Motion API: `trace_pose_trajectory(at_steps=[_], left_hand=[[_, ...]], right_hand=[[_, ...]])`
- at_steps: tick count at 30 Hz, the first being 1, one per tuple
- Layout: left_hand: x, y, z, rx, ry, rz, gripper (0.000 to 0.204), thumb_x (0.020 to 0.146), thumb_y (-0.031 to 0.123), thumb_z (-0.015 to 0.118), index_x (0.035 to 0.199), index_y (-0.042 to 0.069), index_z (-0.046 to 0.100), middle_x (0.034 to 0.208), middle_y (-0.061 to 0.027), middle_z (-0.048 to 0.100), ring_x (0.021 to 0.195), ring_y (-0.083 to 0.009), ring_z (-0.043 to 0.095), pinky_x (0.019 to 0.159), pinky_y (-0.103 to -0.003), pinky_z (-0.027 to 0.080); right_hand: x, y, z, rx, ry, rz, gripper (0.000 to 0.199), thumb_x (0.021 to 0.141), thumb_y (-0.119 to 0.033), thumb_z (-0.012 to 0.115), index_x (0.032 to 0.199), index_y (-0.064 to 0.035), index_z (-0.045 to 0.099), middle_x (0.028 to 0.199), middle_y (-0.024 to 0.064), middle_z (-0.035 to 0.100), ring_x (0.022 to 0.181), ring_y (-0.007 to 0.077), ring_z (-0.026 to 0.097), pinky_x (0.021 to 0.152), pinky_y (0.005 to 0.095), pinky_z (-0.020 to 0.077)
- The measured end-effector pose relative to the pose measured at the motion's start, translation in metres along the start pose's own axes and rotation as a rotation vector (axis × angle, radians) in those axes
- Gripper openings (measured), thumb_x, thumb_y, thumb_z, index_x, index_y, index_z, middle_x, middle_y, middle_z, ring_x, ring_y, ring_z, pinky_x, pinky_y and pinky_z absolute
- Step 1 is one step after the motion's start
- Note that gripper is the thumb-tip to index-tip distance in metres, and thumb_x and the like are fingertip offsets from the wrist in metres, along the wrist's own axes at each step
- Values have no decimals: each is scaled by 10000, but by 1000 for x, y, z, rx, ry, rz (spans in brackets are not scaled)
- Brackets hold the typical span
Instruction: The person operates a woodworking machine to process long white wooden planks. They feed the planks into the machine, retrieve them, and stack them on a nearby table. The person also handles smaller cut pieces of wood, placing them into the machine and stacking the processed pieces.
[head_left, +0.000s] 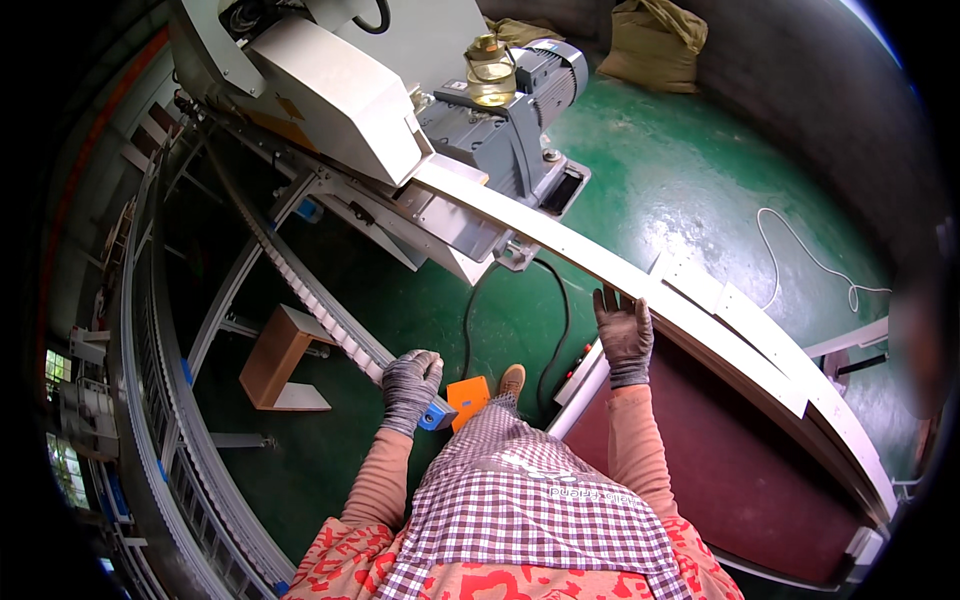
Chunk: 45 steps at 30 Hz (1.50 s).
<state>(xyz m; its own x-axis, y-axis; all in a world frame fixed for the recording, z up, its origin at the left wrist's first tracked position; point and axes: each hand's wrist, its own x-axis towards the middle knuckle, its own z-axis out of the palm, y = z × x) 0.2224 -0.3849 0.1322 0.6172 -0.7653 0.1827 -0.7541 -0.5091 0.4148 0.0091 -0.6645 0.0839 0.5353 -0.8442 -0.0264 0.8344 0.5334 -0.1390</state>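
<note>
My left hand (408, 388), in a grey knitted glove, is closed over the end of a roller rail (330, 312) with a blue end cap (436, 415). What its curled fingers hold, if anything, is hidden. My right hand (625, 337), in a matching glove, is open with its palm up and fingers stretched. Its fingertips meet the near edge of a long white board (570, 245), partly under it. That board runs from a white machine housing (345, 95) at upper left toward the lower right, over a dark red table surface (690, 460).
A grey motor (500, 130) sits beside the housing. A curved conveyor frame (160, 420) lines the left. More white boards (740, 315) lie beyond my right hand. A brown box-shaped panel piece (275, 360), an orange object (467, 400) and a black cable (562, 300) are low down. Sacks (655, 45) stand behind.
</note>
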Motion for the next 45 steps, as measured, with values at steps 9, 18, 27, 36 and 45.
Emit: trace_pose_trajectory(at_steps=[9,18,27,36,45], left_hand=[[0,-1,1,-25,15,4,125,794,138,653,861,35,676,855,-118,659,783,-270,641,736,-352,518],[1,2,0,-19,17,6,128,791,138,656,866,36,675,855,-121,658,784,-278,639,737,-359,517],[-2,0,-2,-23,-11,-27,137,798,153,649,873,42,676,864,-121,659,804,-276,638,749,-358,514],[8,-2,-2,-38,-24,64,155,796,151,625,873,24,671,890,-142,663,832,-300,633,776,-365,505],[12,-54,21,-253,-142,-188,427,761,75,644,1178,27,564,1211,-159,530,1062,-305,545,960,-392,432]], right_hand=[[19,13,-4,62,98,55,362,806,-153,684,1121,-54,534,1200,120,529,1174,309,442,1077,517,302],[28,23,-8,92,87,80,434,828,-129,640,1215,-52,460,1223,129,497,1183,317,429,1081,499,321],[28,26,-2,108,152,46,450,774,-96,712,1176,-61,513,1204,141,511,1162,330,451,1050,527,344],[46,50,7,280,292,179,346,811,-159,705,1101,-50,551,1111,119,596,1084,285,541,975,463,433],[39,24,7,102,398,-1,366,829,-365,668,1046,-109,521,972,70,602,954,244,594,875,454,514]])
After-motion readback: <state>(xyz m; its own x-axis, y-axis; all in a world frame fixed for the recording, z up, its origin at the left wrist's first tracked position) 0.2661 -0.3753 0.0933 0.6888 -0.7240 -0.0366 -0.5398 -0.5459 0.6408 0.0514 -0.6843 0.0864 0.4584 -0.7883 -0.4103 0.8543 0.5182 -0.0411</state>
